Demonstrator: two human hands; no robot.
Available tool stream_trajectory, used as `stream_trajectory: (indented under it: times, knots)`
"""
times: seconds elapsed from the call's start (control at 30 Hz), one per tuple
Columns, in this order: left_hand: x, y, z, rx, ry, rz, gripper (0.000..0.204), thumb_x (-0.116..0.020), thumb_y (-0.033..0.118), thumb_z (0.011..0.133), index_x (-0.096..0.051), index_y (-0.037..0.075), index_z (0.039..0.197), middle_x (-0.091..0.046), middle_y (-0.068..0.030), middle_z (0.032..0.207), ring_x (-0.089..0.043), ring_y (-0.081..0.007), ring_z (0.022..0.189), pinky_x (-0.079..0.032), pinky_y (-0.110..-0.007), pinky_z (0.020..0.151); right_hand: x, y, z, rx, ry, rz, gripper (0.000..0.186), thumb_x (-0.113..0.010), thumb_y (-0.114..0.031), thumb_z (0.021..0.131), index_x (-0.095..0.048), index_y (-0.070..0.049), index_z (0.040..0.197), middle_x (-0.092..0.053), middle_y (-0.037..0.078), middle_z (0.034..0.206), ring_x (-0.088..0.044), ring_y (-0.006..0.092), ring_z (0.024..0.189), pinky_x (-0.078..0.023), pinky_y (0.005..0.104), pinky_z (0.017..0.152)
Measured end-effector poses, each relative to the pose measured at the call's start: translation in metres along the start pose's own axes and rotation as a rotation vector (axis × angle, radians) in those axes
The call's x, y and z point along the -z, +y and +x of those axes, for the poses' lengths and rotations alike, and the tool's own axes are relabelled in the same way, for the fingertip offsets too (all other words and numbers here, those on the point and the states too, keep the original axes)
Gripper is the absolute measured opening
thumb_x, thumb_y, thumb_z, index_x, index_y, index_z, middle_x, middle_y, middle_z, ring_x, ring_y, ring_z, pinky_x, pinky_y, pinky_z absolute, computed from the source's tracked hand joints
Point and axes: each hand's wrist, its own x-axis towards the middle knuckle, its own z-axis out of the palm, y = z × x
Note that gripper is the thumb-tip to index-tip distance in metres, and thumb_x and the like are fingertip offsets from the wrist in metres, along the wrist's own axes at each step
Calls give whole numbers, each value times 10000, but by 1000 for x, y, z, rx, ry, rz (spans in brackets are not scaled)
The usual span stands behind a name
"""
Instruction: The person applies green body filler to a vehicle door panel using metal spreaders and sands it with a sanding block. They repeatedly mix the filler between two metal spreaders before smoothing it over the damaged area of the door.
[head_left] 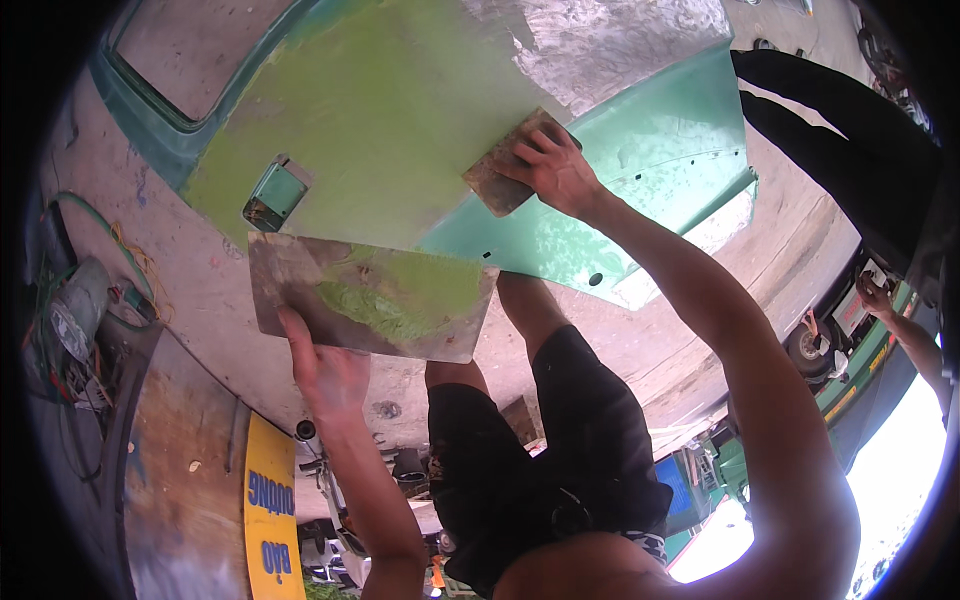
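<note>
A green vehicle door (pixel 650 140) lies in front of me, its window frame at the far left. Yellow-green filler (pixel 370 130) covers much of its surface, and a bare, greyish patch (pixel 610 45) shows at the far edge. My right hand (pixel 562 178) is closed on a flat brown spreader (pixel 497 190), laid against the door where filler meets green paint. My left hand (pixel 335 378) grips a wide flat putty board (pixel 290 265) by its near left edge, thumb on top and the other fingers hidden below. A heap of green putty (pixel 385 300) is spread on this board.
A handle recess (pixel 277 195) breaks the filled surface. Another person's dark-trousered leg (pixel 850 130) stands at the right, and a hand (pixel 875 295) shows farther down. Hoses (pixel 110 245) lie on the concrete floor at left, near a yellow-edged board (pixel 270 500).
</note>
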Motion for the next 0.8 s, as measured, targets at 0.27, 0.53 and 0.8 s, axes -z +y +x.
stream_trajectory:
  times: [0.27, 0.53, 0.8]
  knots:
    - [-45, -11, 22, -75, -168, 456, 568, -384, 419, 1057, -372, -21, 1417, -482, -165, 1391, -567, -272, 1207, -491, -448, 1015, 100, -7, -65, -533, 179, 486, 492, -613, -99, 876, -573, -243, 1345, -612, 52, 1187, -580, 241, 1116, -474, 403, 981]
    - [-143, -69, 4, -324, -259, 496, 556, -407, 357, 1060, -342, -71, 1409, -500, -213, 1340, -596, -338, 1152, -534, -557, 949, 184, -76, -78, -1136, 456, 2308, 493, -688, -141, 863, -501, 61, 1272, -627, 136, 1149, -640, 229, 1058, -525, 374, 936]
    - [-177, -70, -4, -334, -290, 1019, 434, -486, 293, 1045, -484, -36, 1329, -557, -149, 1255, -590, -245, 1126, -545, -423, 890, 186, -57, -46, -1110, 666, 2280, 528, -701, -110, 809, -488, 71, 1257, -605, 140, 1143, -611, 239, 1051, -493, 384, 945]
